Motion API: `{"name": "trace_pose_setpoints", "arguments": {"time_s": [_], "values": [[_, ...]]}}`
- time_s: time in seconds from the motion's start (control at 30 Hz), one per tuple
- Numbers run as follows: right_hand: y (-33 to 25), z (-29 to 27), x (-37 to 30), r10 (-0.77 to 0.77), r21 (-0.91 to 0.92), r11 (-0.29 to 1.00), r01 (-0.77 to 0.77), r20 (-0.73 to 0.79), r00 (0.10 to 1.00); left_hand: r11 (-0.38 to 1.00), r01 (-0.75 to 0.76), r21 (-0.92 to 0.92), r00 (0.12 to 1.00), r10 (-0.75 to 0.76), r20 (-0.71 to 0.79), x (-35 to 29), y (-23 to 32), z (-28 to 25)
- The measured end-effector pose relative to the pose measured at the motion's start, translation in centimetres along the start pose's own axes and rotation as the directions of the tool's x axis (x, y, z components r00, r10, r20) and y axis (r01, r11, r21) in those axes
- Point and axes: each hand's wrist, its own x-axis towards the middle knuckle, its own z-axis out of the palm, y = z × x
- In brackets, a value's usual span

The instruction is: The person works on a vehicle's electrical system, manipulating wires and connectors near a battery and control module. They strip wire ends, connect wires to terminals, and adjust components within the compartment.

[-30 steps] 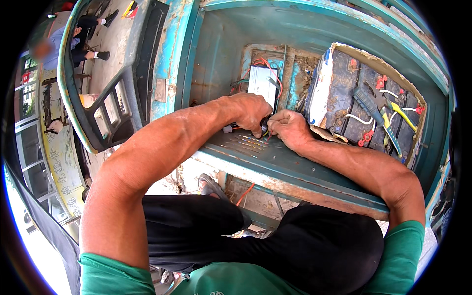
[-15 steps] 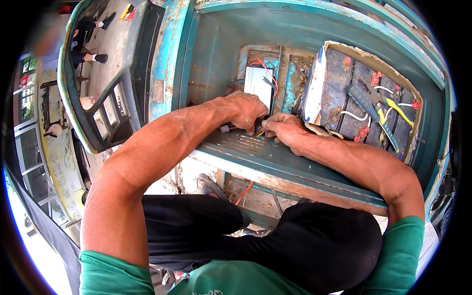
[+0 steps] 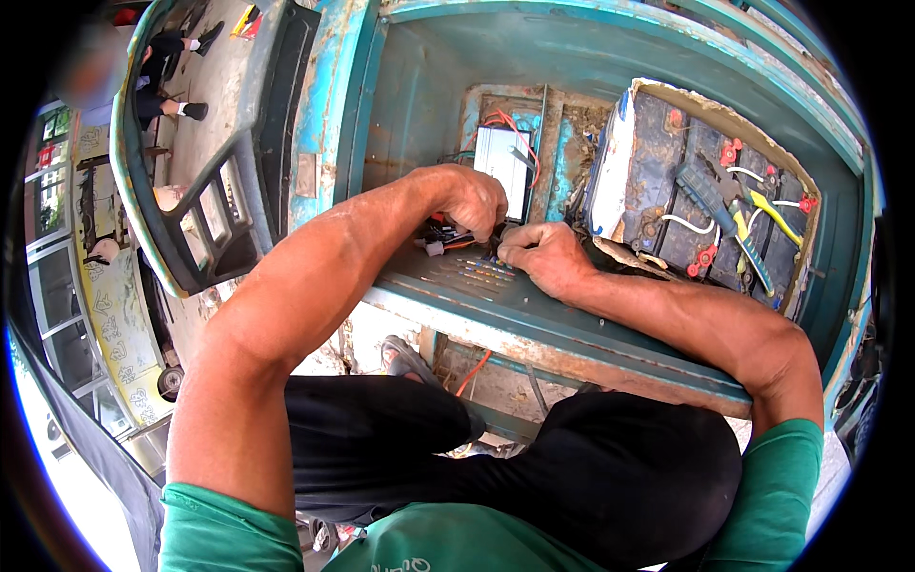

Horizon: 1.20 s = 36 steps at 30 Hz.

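Inside a teal metal compartment, both my hands meet over a bundle of thin wires (image 3: 452,235). My left hand (image 3: 472,202) is bent down with its fingers closed on wires. Opposite it, my right hand (image 3: 548,255) pinches wires too, thumb and forefinger together. The exact strands between the fingertips are mostly hidden. A white plug connector (image 3: 436,249) hangs from the bundle beside my left hand. Just beyond the hands lies a silver box (image 3: 502,157), with red wires (image 3: 509,118) looping around its far end.
On the right sits a battery pack (image 3: 658,181) in a torn carton, with red terminals and white leads. Pliers with yellow handles (image 3: 770,214) and another grey-blue tool (image 3: 703,197) rest on it. A slotted panel (image 3: 477,276) is nearest me. A dark seat-like frame (image 3: 276,124) stands left.
My left hand has shifted slightly up and left, uncovering more of the wire bundle and the white connector. My right hand has turned a little, its fingers still pinched.
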Motion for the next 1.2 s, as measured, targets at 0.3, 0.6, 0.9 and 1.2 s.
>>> {"name": "trace_pose_setpoints", "arguments": {"time_s": [0.3,0.6,0.9,1.2], "values": [[0.6,-0.1,0.3,-0.091,-0.076,0.993,0.09,-0.013,0.996,0.88,-0.027,-0.474,0.969,-0.093,-0.227,0.3,0.6,1.1],[0.3,-0.1,1.1,-0.107,-0.208,0.976,0.065,-0.194,0.975,0.92,-0.163,-0.356,0.891,-0.018,-0.454,0.0,1.0,0.3],[2.6,0.4,2.9,0.104,-0.082,0.99,-0.111,-0.085,0.991,0.934,-0.092,-0.345,0.915,-0.058,-0.4,-1.4,1.9,-0.6],[2.1,0.8,2.9,0.155,0.098,0.983,-0.155,0.006,0.988,0.925,-0.013,-0.381,0.947,-0.111,-0.301,-2.3,1.4,-0.7]]}}
